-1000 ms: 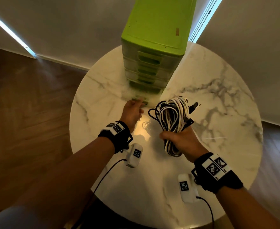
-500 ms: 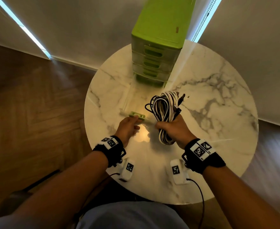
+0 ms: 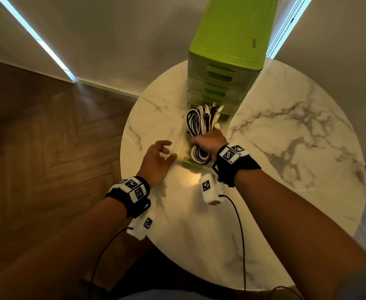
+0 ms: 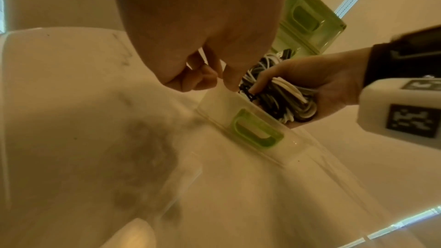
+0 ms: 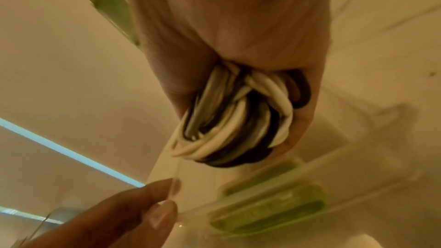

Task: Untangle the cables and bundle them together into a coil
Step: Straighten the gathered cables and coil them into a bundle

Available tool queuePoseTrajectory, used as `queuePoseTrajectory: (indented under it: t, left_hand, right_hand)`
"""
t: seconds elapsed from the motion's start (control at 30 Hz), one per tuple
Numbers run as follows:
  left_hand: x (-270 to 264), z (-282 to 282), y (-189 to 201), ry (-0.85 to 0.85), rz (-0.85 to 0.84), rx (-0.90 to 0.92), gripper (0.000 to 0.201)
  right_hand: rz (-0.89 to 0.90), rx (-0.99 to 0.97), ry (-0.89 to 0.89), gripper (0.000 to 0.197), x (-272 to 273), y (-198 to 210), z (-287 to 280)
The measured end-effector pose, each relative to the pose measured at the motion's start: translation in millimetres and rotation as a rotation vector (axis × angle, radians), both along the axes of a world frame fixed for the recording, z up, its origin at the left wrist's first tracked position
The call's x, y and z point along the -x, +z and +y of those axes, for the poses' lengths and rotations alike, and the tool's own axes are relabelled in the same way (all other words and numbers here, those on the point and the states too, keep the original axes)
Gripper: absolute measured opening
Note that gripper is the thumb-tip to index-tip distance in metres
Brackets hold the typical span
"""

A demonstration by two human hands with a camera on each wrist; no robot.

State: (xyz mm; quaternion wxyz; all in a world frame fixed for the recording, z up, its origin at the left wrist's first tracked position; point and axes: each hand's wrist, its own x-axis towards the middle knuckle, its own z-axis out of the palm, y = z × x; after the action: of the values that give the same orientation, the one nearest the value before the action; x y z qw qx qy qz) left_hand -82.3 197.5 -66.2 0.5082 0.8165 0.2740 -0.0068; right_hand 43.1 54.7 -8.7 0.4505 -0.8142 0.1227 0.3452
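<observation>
My right hand (image 3: 208, 140) grips a coil of black and white cables (image 3: 197, 124) around its middle and holds it inside the pulled-out clear bottom drawer (image 3: 178, 139). The coil's plugs point toward the green drawer unit (image 3: 231, 40). In the right wrist view the looped end of the coil (image 5: 238, 120) hangs just above the drawer's green handle (image 5: 269, 212). My left hand (image 3: 158, 159) is at the drawer's front left corner, fingers loosely bent. Its fingertips (image 4: 229, 82) touch the drawer rim (image 4: 219, 105). The drawer floor under the coil is hidden.
The drawer unit stands at the far side of a round white marble table (image 3: 285, 137), with several shut drawers above the open one. Wooden floor lies to the left and a pale wall stands behind the table.
My right hand has carried the coil forward from beside the drawer into it. My left hand has let go of the drawer's green handle and moved to its front left corner.
</observation>
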Motion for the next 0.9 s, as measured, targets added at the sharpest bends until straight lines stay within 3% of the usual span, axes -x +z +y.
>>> queuePoseTrajectory:
  t: [0.07, 0.13, 0.2, 0.3, 0.4, 0.53, 0.67, 0.73, 0.9]
  left_hand:
    - [0, 6, -2, -0.057, -0.012, -0.037, 0.026]
    - [-2, 13, -2, -0.111, -0.003, -0.048, 0.027]
    - [-10, 23, 5, -0.191, 0.092, -0.011, 0.028]
    - [-37, 41, 24, -0.25, 0.173, 0.078, 0.027]
    - [-70, 40, 47, -0.306, 0.041, 0.102, 0.024]
    - [-109, 18, 59, -0.564, 0.009, 0.037, 0.02]
    - [-136, 14, 56, -0.73, 0.129, -0.156, 0.038]
    - [-143, 13, 50, -0.775, 0.18, -0.241, 0.045]
    - [-156, -6, 43, -0.834, 0.168, -0.387, 0.039]
  right_hand:
    - [0.053, -0.033, -0.062, 0.059, -4, -18, 8]
    - [0.043, -0.069, -0.133, 0.067, -6, -37, 12]
    - [0.01, -0.085, -0.169, 0.071, -5, -45, 11]
    - [0.024, -0.099, -0.172, 0.049, -1, -35, 9]
    - [-0.003, -0.116, -0.146, 0.046, 0, -29, 8]
    - [0.046, -0.162, -0.056, 0.023, -7, -31, 9]
    - [0.024, -0.084, 0.16, 0.047, -17, -31, 4]
    - [-0.009, -0.031, 0.219, 0.047, -16, -30, 2]
    - [-0.123, 0.149, 0.127, 0.068, -1, -18, -10]
